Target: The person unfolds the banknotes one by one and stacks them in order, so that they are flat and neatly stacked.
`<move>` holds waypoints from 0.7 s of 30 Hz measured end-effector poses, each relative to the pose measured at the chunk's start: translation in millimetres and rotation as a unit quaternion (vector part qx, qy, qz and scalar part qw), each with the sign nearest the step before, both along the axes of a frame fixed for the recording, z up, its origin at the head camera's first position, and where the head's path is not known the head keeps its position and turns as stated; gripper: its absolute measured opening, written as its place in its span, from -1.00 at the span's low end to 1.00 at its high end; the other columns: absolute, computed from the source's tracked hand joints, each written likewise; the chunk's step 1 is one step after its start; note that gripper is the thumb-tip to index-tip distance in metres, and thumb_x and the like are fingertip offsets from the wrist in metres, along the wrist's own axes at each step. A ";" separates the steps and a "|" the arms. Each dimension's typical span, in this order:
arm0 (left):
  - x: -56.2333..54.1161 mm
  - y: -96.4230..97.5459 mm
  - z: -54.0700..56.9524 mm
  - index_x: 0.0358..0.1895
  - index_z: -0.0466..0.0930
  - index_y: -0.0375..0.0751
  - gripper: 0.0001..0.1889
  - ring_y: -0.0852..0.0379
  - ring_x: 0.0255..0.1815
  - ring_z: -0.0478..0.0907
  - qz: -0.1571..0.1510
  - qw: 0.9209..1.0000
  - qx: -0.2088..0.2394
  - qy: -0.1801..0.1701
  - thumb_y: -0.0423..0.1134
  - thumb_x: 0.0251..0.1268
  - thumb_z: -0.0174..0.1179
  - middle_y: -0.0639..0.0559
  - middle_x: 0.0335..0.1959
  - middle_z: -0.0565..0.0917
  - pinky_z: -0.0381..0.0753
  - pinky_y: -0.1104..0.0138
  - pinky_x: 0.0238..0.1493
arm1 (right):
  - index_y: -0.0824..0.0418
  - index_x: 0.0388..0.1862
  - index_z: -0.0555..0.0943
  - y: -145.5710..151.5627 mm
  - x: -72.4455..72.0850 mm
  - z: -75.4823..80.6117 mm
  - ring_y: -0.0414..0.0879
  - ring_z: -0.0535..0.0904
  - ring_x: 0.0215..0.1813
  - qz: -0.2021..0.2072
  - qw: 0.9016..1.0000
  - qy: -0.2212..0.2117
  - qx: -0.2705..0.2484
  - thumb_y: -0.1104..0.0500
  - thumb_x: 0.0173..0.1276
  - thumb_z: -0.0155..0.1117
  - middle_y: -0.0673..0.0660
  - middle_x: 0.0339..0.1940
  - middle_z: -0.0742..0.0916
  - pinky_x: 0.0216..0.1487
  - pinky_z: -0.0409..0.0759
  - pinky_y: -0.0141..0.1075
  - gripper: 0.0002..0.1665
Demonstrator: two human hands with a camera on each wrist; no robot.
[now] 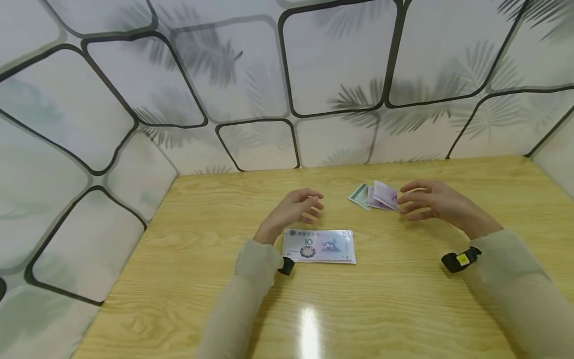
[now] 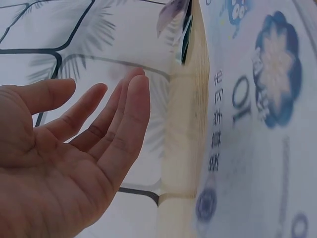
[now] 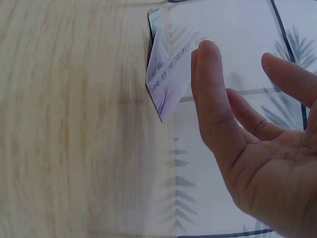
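Note:
A flat stack of play banknotes (image 1: 334,249), the top one printed with a 10, lies on the table in front of the person. Just beyond its left end is the left hand (image 1: 293,209), fingers loosely bent; the left wrist view shows its palm bare. Farther back lie folded purple notes (image 1: 384,194), partly overlapping a folded green note (image 1: 358,197). Beside the purple ones, on their right, the right hand (image 1: 432,202) hovers with fingers relaxed and parted. In the right wrist view a gap shows between its fingertips (image 3: 210,52) and the folded purple note (image 3: 171,87).
The light wood table (image 1: 390,309) runs back to a white wall covering (image 1: 336,65) with dark outlines and leaf prints. More of that covering borders the table's left side. Each wrist wears a black strap, the right strap (image 1: 462,259) with a yellow mark.

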State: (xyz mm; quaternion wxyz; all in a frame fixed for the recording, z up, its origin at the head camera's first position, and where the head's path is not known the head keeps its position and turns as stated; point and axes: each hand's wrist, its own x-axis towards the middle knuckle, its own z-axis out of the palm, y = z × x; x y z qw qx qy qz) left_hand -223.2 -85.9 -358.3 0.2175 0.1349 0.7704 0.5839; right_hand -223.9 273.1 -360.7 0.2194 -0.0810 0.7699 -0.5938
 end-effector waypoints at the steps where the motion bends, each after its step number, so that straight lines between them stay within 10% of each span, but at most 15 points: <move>1: -1.8 2.6 0.0 0.38 0.39 -0.43 -0.59 -0.27 0.10 0.60 0.002 1.000 0.002 -0.002 -0.26 0.66 -0.08 -0.37 0.14 0.58 0.70 0.09 0.06 | 0.58 0.44 0.13 1.0 -0.9 -0.5 -0.10 0.71 -0.06 -0.001 1.000 0.000 0.000 0.18 0.65 0.04 0.19 0.01 0.69 -0.02 0.74 -0.14 -0.36; 21: -25.9 50.6 -10.1 0.34 0.42 -0.47 -0.62 -0.24 0.10 0.62 0.006 0.999 0.032 -0.023 -0.33 0.62 -0.01 -0.39 0.16 0.56 0.72 0.17 0.02 | 0.61 0.46 0.08 7.9 -9.7 -11.2 -0.14 0.71 -0.08 -0.031 0.999 -0.027 -0.010 0.18 0.64 0.06 0.11 -0.03 0.70 0.00 0.73 -0.11 -0.31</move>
